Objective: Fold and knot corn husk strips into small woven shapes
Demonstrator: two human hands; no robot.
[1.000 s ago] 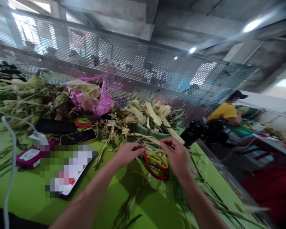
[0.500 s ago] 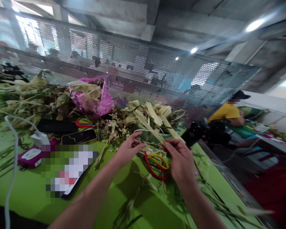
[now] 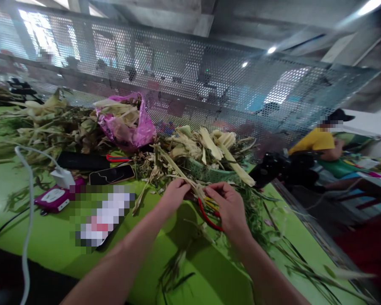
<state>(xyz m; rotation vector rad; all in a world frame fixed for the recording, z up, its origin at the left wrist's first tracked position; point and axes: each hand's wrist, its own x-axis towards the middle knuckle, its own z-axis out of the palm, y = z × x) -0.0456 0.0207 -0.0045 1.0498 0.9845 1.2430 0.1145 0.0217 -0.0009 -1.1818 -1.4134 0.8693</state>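
Note:
A long, pale dried husk strip [image 3: 173,165] slants across the middle, its near end between my two hands. My right hand [image 3: 233,207] pinches that near end between thumb and fingertips. Close by on the other side, my left hand [image 3: 174,197] has its fingers closed at the strip, though its fingertips are partly hidden. Below the hands lies a tool with looped red handles [image 3: 208,218] and yellow parts, partly covered by the right hand. Just beyond, a green basket [image 3: 198,169] holds pale dried husks [image 3: 211,144].
A pink plastic bag [image 3: 146,131] of husks stands behind, beside a heap of dried leaves [image 3: 63,127]. Phones [image 3: 112,174], a purple power bank [image 3: 52,201] and a white cable [image 3: 28,190] lie left. A person in yellow [image 3: 316,142] sits far right.
The strip has come down toward me from the basket's husks, its near end now between both hands. My left hand has closed and moved nearer my right. The view has shifted slightly.

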